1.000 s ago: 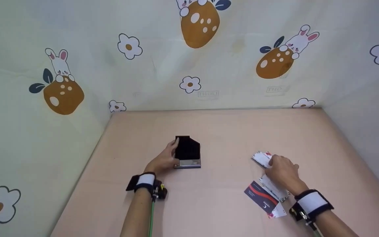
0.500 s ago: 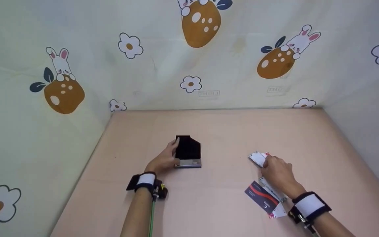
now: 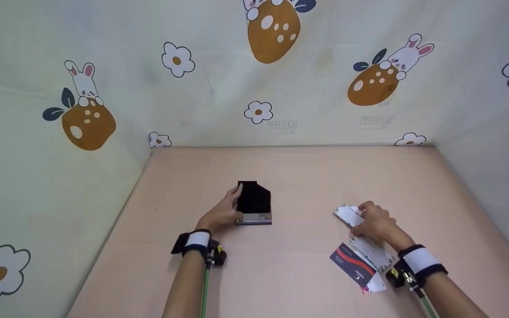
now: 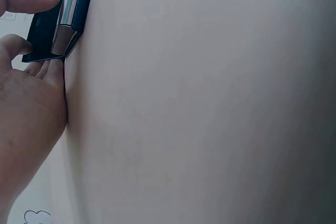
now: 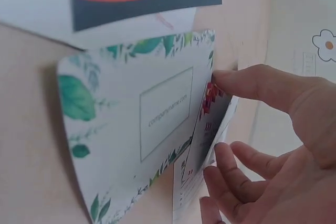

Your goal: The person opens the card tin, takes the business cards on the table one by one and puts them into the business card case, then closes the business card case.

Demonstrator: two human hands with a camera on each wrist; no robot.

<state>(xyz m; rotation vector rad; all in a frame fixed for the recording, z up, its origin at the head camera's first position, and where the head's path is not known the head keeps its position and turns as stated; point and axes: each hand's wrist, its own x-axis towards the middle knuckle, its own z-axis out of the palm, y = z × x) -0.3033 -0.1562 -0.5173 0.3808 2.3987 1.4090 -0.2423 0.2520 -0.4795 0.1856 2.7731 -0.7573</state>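
Observation:
A black card case (image 3: 254, 198) with a silver metal band lies on the table left of centre, its black flap spread out. My left hand (image 3: 222, 213) grips its left side; in the left wrist view the thumb (image 4: 37, 1) presses on the metal edge. At the right, my right hand (image 3: 376, 222) spans a small stack of white business cards (image 3: 347, 215), thumb on one side and fingers on the other. The right wrist view has the thumb (image 5: 247, 82) at a card with red flowers (image 5: 207, 116), right beside a leaf-bordered card (image 5: 123, 108).
A dark card with a red stripe (image 3: 352, 264) lies below the right hand, overlapping the leafy card and another white card (image 3: 376, 285). A pale pink cloth covers the table (image 3: 298, 274). Printed fabric walls (image 3: 210, 88) stand at the back and sides.
My right hand slid left with the white cards, then its thumb and fingers spread wider. The leafy card shows more of its face than half a second ago. The left hand keeps its place.

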